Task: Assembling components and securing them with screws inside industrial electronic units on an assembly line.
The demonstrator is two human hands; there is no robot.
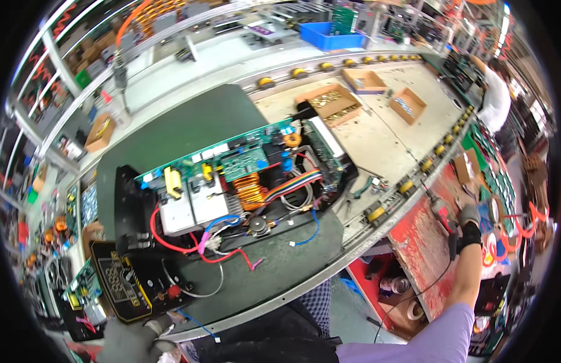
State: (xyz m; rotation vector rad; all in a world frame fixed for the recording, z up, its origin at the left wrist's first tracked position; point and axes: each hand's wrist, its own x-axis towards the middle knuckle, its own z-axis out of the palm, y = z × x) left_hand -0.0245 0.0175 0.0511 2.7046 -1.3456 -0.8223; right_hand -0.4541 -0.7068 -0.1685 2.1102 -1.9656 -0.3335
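On the green mat lies an opened black device housing (128, 206). Inside it are a green circuit board (217, 151), silver heat sinks (192, 209), a copper coil (250, 192), and a rainbow ribbon cable (298, 181). Loose red and blue wires hang off its near side. A black front panel (120, 284) leans out at the lower left. My left hand (135, 339), in a grey glove, is just below this panel, finger and thumb apart. Out at the right, my gloved right hand (469, 215) is beside a red and grey electric screwdriver (442, 215), fingers curled; what they hold is hidden.
Cardboard trays (332, 106) of small metal parts stand beyond the device. Pliers (362, 187) lie to its right. A roller rail (377, 213) borders the bench; a red worn board (422, 236) lies past it. At the far right another person (495, 94) stands by the line.
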